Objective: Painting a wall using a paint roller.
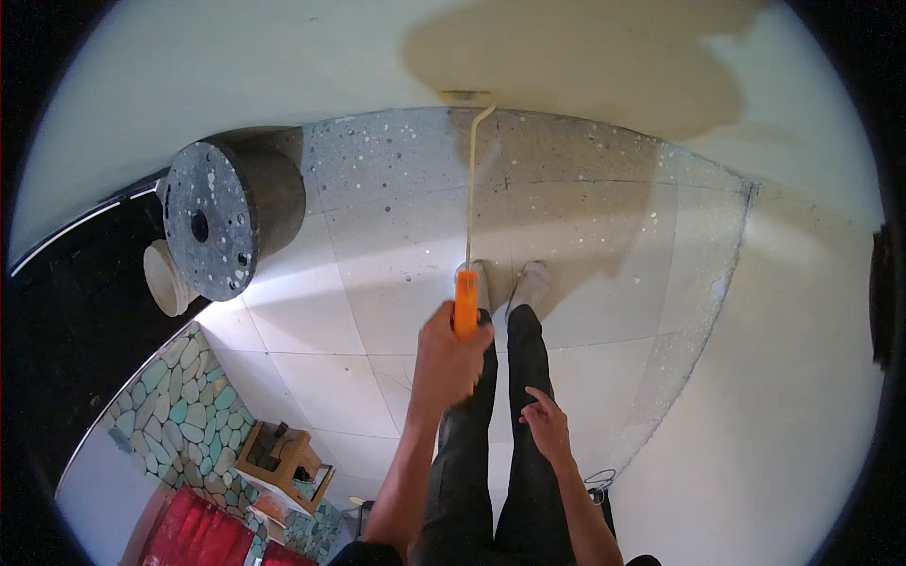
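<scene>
My left hand [449, 357] is wrapped round the orange handle of a paint roller [471, 203]. Its long pale frame runs away from me, and the narrow roller head rests at the foot of the far wall [340, 57], where the wall meets the floor. Lower down and to the right, my right hand [545, 424] hangs in front of my leg with nothing in it. Its fingers are loosely curled but apart, one of them stretched out.
A large grey paint-spattered spool [209, 222] stands at the left, beside a white bucket [166, 278]. Spattered floor tiles [406, 255] lie around my feet. Behind left are a wooden box [283, 462] and a red padded thing [203, 533]. A pale wall [783, 396] bounds the right.
</scene>
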Action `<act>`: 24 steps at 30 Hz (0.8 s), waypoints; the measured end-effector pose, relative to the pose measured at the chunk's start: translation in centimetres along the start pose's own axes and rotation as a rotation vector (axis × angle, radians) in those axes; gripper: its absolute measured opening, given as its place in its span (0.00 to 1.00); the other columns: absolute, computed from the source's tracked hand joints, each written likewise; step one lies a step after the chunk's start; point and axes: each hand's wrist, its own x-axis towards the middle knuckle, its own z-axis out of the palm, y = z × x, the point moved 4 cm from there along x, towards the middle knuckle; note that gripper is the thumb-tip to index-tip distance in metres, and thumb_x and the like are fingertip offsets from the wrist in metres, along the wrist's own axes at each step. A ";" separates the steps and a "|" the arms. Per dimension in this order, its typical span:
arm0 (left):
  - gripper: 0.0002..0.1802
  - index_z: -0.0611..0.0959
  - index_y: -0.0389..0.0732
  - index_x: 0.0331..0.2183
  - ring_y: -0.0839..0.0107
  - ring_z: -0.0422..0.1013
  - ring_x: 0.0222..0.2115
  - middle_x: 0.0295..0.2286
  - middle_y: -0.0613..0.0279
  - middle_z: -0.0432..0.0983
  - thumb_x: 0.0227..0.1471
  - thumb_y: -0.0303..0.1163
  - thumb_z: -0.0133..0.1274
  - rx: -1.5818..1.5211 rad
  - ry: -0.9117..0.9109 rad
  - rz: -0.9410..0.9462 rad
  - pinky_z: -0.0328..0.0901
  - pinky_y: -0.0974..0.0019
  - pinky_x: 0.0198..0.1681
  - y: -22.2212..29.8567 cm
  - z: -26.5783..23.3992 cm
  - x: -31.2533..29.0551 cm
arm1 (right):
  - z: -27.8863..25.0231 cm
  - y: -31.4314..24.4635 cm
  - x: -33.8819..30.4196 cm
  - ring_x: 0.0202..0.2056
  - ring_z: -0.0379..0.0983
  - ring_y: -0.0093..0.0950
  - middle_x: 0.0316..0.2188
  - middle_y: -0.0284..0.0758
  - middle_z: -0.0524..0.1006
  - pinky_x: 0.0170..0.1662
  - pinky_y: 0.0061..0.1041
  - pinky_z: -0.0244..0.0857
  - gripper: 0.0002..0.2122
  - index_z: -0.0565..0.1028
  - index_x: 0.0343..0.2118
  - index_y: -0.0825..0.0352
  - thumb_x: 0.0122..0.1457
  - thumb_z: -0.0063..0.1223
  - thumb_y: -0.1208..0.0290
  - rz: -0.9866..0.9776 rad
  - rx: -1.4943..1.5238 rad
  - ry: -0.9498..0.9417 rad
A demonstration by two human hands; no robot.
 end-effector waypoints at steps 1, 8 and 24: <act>0.10 0.73 0.34 0.30 0.76 0.63 0.10 0.14 0.64 0.67 0.46 0.27 0.56 0.021 -0.009 0.030 0.58 0.69 0.13 0.4 0.1 2.3 | 0.0 0.0 0.3 0.31 0.78 0.24 0.29 0.36 0.79 0.37 0.23 0.71 0.18 0.71 0.53 0.64 0.59 0.49 0.73 -0.003 -0.002 0.002; 0.08 0.73 0.38 0.27 0.77 0.62 0.10 0.15 0.67 0.66 0.49 0.29 0.56 0.000 -0.083 0.107 0.58 0.70 0.14 -2.0 0.4 13.2 | 0.7 -0.7 0.0 0.30 0.76 0.22 0.28 0.35 0.78 0.37 0.21 0.71 0.18 0.71 0.54 0.65 0.59 0.50 0.76 0.017 0.063 0.003; 0.21 0.72 0.37 0.25 0.76 0.63 0.10 0.15 0.65 0.66 0.59 0.46 0.46 -0.164 -0.084 0.096 0.57 0.69 0.13 0.3 5.8 11.2 | 0.2 0.4 -0.4 0.29 0.76 0.22 0.27 0.35 0.77 0.37 0.22 0.71 0.17 0.71 0.53 0.65 0.60 0.48 0.77 0.013 0.150 0.034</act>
